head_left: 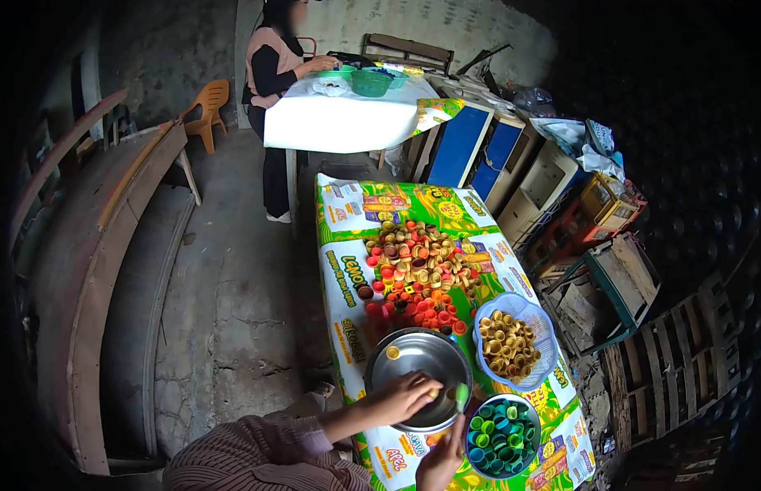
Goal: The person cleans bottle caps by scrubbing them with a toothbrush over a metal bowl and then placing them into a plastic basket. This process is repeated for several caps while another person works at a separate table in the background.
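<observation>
My left hand [407, 398] is over the metal bowl [379, 360], its fingers closed on a yellow-gold bottle cap [434, 393]. Another gold cap [393, 353] lies inside that bowl. My right hand [442, 460] grips a small tool with a green head [461, 396], which looks like a brush and is slightly blurred. The green head is at the bowl's right rim, close to my left fingertips. Beside my right hand, a round container [538, 417] holds green and teal caps [503, 438].
A light blue basket [488, 304] of gold caps stands to the right. Loose red and gold caps [421, 262] cover the middle of the printed tablecloth [348, 245]. Ahead, another person [274, 69] works at a white table [339, 127] with green basins [371, 83]. Wooden furniture [94, 286] flanks the left.
</observation>
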Tool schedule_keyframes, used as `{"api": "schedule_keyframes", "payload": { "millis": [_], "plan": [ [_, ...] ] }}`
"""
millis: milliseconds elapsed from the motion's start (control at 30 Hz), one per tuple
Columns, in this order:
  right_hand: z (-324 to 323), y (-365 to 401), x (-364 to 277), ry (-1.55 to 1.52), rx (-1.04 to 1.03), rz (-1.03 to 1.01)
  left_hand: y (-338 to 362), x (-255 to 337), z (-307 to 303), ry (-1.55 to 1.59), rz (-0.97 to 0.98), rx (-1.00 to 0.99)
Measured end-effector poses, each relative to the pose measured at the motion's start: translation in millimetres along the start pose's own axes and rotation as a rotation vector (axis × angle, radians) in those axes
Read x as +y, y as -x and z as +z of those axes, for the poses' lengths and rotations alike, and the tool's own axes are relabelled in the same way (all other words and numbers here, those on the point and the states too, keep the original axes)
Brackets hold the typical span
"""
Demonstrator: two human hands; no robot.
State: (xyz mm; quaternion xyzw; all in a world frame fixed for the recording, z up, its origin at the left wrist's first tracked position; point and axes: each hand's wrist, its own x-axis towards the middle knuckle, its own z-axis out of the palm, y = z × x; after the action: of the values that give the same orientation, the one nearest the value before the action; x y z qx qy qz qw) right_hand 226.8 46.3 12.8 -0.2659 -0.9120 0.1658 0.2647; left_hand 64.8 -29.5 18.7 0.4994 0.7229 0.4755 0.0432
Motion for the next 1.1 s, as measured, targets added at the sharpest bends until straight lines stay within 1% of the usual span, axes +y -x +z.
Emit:
{"api": "schedule_keyframes", "payload": {
  "millis": [67, 100, 133, 167, 200, 233, 267, 300, 333, 367, 400, 467, 500, 533, 600, 667, 700, 733, 800, 833, 867, 933, 967, 1000, 1067, 1100],
  "plan": [
    [13, 12, 6, -0.067, -0.430, 0.332, 13, -32, 0, -0.422, -0.310, -0.588],
    [3, 10, -4, -0.061, -0.400, 0.325, 7, -29, -5, -0.425, -0.301, -0.580],
    [-6, 9, -10, -0.128, -0.324, 0.260, 5, -16, -16, -0.359, -0.161, -0.348],
    [-15, 8, -13, -0.101, -0.369, 0.277, 8, -1, -25, -0.283, -0.034, -0.125],
    [-26, 5, -16, -0.071, -0.419, 0.295, -2, 20, -43, -0.262, 0.014, -0.071],
    [-37, -1, -23, -0.034, -0.448, 0.349, -10, 39, -57, -0.211, 0.091, 0.033],
    [-56, -13, -37, -0.145, -0.460, 0.456, -18, 51, -66, -0.165, 0.176, 0.141],
    [-64, -18, -39, -0.194, -0.234, 0.225, -20, 56, -68, -0.163, 0.178, 0.140],
    [-67, -20, -40, -0.240, -0.008, -0.002, -21, 61, -69, 0.015, 0.204, 0.188],
    [-66, -22, -40, -0.276, 0.066, -0.028, -22, 63, -69, 0.193, 0.227, 0.231],
    [-55, -21, -34, -0.358, 0.113, 0.013, -23, 58, -65, 0.196, 0.227, 0.215],
    [-21, -19, -13, -0.324, 0.113, 0.053, -19, 28, -41, 0.145, -0.124, 0.005],
    [-12, -19, -14, -0.270, 0.002, 0.141, -5, -10, -20, -0.333, 0.017, -0.045],
    [-6, -13, -11, -0.052, -0.292, 0.252, 12, -41, -6, -0.331, -0.036, -0.142],
    [19, 8, 1, -0.245, -0.141, 0.243, 11, -31, -13, -0.077, -0.107, -0.005],
    [17, 5, -12, -0.464, -0.118, 0.436, 12, -29, -23, -0.091, -0.151, -0.123],
    [19, 7, -11, -0.530, -0.149, 0.557, 13, -29, -25, -0.027, -0.169, -0.212],
    [31, 14, -7, -0.678, -0.108, 0.685, 15, -30, -25, -0.007, -0.156, -0.250],
    [47, 19, -8, -0.891, -0.062, 0.742, 20, -33, -20, 0.223, -0.061, -0.394],
    [42, 13, -16, -0.943, -0.126, 0.831, 24, -34, -18, 0.250, -0.028, -0.429],
    [44, 11, -19, -0.948, -0.182, 0.893, 27, -30, -19, 0.242, 0.016, -0.420],
    [51, 10, -23, -0.854, -0.227, 0.833, 32, -32, -18, 0.323, -0.024, -0.401],
    [53, 7, -26, -0.870, -0.260, 0.860, 33, -31, -18, 0.393, -0.081, -0.384],
    [55, 3, -26, -0.865, -0.241, 0.873, 33, -36, -18, 0.403, -0.072, -0.401],
    [61, -3, -25, -0.825, -0.342, 0.890, 31, -47, -20, 0.376, -0.035, -0.412],
    [64, -8, -24, -0.778, -0.256, 0.817, 25, -45, -27, 0.323, -0.062, -0.410]
  ]
}}
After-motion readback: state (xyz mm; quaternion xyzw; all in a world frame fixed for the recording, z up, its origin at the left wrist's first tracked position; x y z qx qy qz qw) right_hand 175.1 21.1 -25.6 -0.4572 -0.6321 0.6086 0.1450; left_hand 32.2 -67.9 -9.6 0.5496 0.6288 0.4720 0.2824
